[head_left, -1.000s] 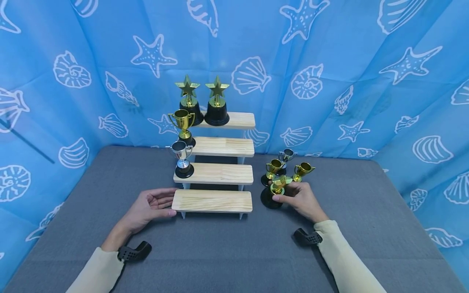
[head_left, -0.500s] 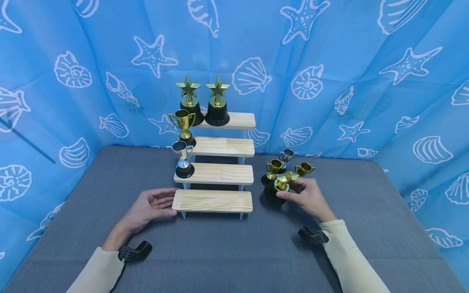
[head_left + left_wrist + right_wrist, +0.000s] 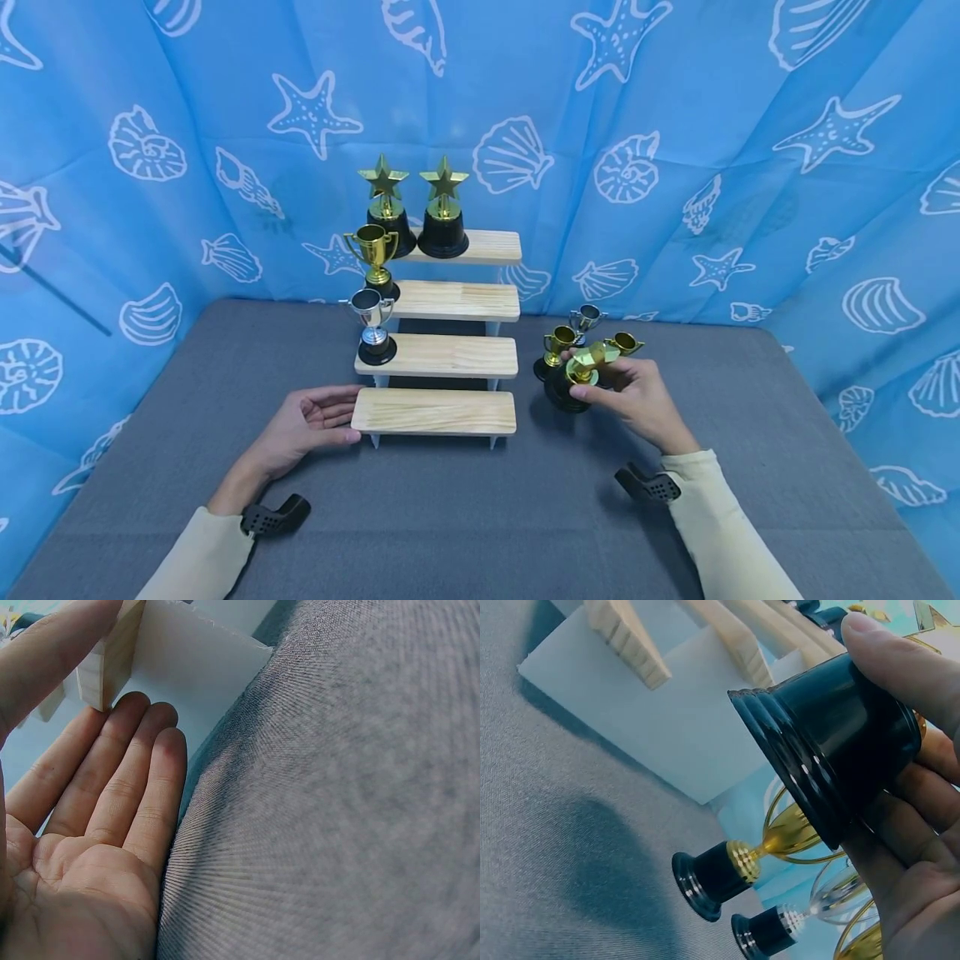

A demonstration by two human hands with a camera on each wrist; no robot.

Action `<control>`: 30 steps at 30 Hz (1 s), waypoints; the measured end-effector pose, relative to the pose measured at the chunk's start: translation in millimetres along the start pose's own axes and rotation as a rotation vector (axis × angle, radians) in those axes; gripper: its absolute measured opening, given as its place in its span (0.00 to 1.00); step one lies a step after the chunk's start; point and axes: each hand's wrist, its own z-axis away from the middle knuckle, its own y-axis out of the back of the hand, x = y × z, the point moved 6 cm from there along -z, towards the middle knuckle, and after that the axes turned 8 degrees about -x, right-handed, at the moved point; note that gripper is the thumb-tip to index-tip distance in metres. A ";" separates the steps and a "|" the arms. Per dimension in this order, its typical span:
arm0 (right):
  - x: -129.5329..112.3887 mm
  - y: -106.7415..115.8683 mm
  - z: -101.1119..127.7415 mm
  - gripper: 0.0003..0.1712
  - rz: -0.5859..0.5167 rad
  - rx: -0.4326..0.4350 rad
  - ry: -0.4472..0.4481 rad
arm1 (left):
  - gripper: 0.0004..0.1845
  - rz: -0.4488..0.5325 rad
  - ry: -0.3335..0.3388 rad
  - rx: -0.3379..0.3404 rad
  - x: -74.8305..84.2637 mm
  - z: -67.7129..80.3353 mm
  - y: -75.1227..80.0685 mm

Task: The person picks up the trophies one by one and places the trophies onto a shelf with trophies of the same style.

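1. Taking clock directions from centre of head view: across 12 o'clock, blue curtain [image 3: 712,75], printed in white with shells and starfish.
2. Spread toward 6 o'clock: grey cloth-covered table [image 3: 420,525].
3. Close to centre, on 9 o'clock side: four-step stand [image 3: 438,302], with pale wooden shelves on light side panels.
4. At 8 o'clock: left hand [image 3: 311,425], four fingers nearly straight and close together, thumb spread apart. Fingertips at 9 o'clock end of lowest shelf [image 3: 435,411], index tip apparently against wood; thumb contact, cannot tell.
5. At 4 o'clock: right hand [image 3: 637,404], clamped between thumb and fingers on held star trophy [image 3: 582,375].
6. Held star trophy: tilted, star toward 1 o'clock, black base raised off table, with shadow [image 3: 615,870] well apart in right wrist view.
7. Toward 11 o'clock, upright on top shelf [image 3: 491,246]: one star trophy [image 3: 385,208] and, just beside, second star trophy [image 3: 443,212].
8. Near 10 o'clock, one step down: tall gold cup [image 3: 372,246]. Near 9, next step down: tall silver cup [image 3: 372,312]. Both upright.
9. Between 3 and 4 o'clock, partly hidden behind held star trophy: small gold cup [image 3: 558,342], another gold cup [image 3: 625,342], small silver cup [image 3: 586,317].
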 end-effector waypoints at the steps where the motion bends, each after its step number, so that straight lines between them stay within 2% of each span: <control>1: -1.3 0.2 0.0 0.19 -0.005 -0.002 0.002 | 0.39 -0.002 0.003 0.002 0.1 0.0 -0.1; 13: -17.3 7.1 -6.1 0.22 -0.016 0.019 0.040 | 0.39 -0.003 0.013 0.005 0.8 0.3 0.0; 30: -58.8 16.4 -35.0 0.24 -0.113 -0.021 0.188 | 0.38 -0.003 -0.001 -0.003 3.3 -0.1 -1.9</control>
